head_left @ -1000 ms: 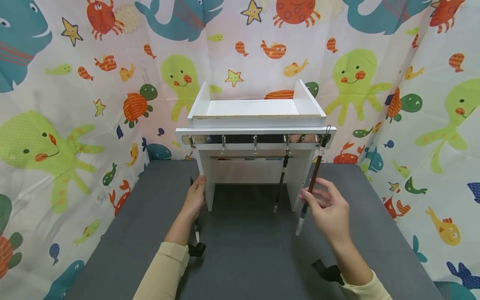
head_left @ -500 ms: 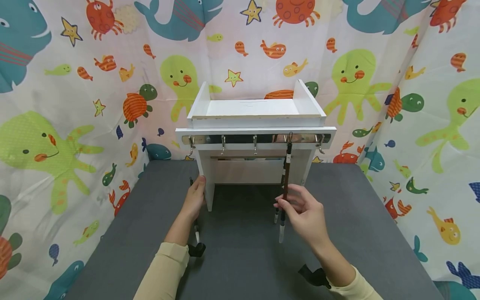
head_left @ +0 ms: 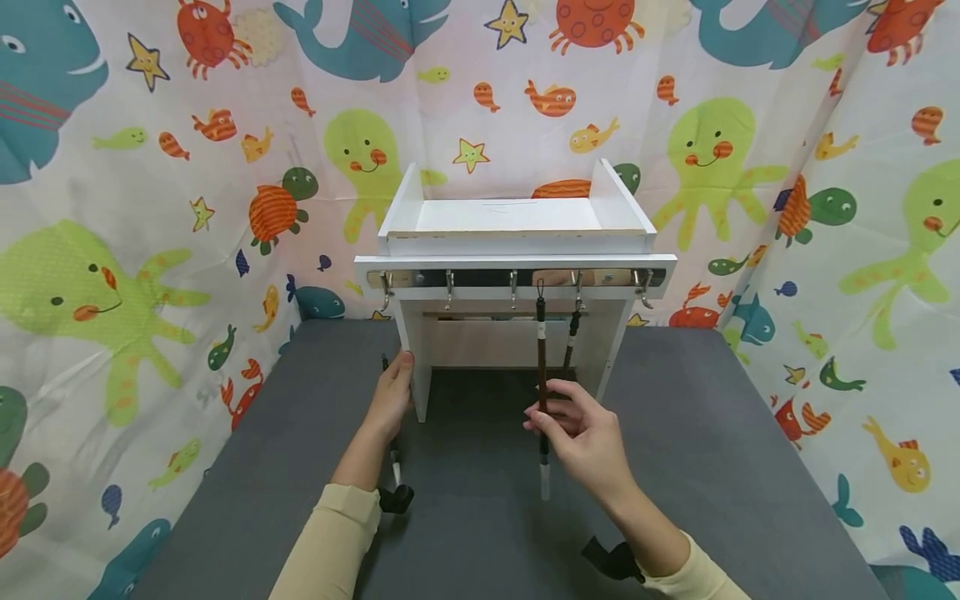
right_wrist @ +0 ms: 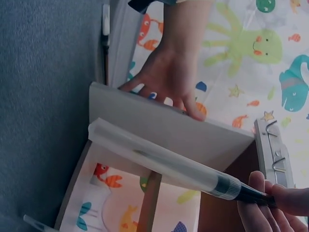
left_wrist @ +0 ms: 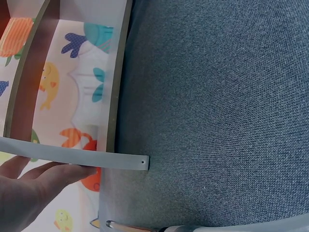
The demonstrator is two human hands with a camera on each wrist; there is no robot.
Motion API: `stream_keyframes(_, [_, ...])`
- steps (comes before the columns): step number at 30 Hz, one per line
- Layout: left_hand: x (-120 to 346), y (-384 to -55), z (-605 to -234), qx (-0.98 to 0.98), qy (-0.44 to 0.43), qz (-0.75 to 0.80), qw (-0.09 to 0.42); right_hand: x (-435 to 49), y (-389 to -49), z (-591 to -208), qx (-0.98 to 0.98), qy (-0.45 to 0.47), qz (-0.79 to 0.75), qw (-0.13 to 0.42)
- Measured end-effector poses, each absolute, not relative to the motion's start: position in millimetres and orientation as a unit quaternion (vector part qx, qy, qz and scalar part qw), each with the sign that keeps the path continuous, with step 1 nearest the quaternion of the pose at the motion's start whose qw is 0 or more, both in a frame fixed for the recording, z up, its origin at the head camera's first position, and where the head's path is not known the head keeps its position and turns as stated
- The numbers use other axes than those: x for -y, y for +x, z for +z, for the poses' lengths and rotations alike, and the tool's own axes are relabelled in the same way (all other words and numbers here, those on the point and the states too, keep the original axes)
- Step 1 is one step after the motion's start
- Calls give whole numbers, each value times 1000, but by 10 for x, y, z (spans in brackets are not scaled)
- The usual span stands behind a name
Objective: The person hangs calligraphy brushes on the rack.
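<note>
My right hand (head_left: 588, 437) pinches a brown-handled brush (head_left: 542, 350) between thumb and fingers. The brush hangs upright, hanging loop at the top and a clear cap (right_wrist: 154, 159) over the bristle end. Its loop is in front of the hook rail (head_left: 480, 277) of a small white shelf (head_left: 517, 243), between the third and fourth hooks; whether it touches the rail cannot be told. A second brush (head_left: 572, 337) hangs from the fourth hook, partly behind my right hand. My left hand (head_left: 390, 396) rests against the outside of the shelf's left side panel (left_wrist: 72, 153), fingers fairly straight.
A third brush (head_left: 395, 462) lies on the grey cloth surface (head_left: 480, 533), left of the shelf and partly hidden by my left arm. Several metal hooks line the rail. A sea-animal patterned curtain (head_left: 480, 92) encloses the back and sides.
My right hand has carried the brush leftward from the rail's right end, past the fourth hook and the hanging brush. My left hand has stayed at the side panel.
</note>
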State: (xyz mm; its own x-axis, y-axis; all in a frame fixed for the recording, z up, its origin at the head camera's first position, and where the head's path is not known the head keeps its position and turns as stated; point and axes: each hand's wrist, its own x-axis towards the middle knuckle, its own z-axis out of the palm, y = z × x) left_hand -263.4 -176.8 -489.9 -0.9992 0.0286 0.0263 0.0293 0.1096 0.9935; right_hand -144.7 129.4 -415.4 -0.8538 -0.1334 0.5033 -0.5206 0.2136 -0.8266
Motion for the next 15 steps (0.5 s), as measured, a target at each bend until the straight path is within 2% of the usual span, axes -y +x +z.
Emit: stream_keyframes(15, [1796,-2657,-4876,738,-18,-674,-17,-1165,-1475,-4272,794,194,564,121])
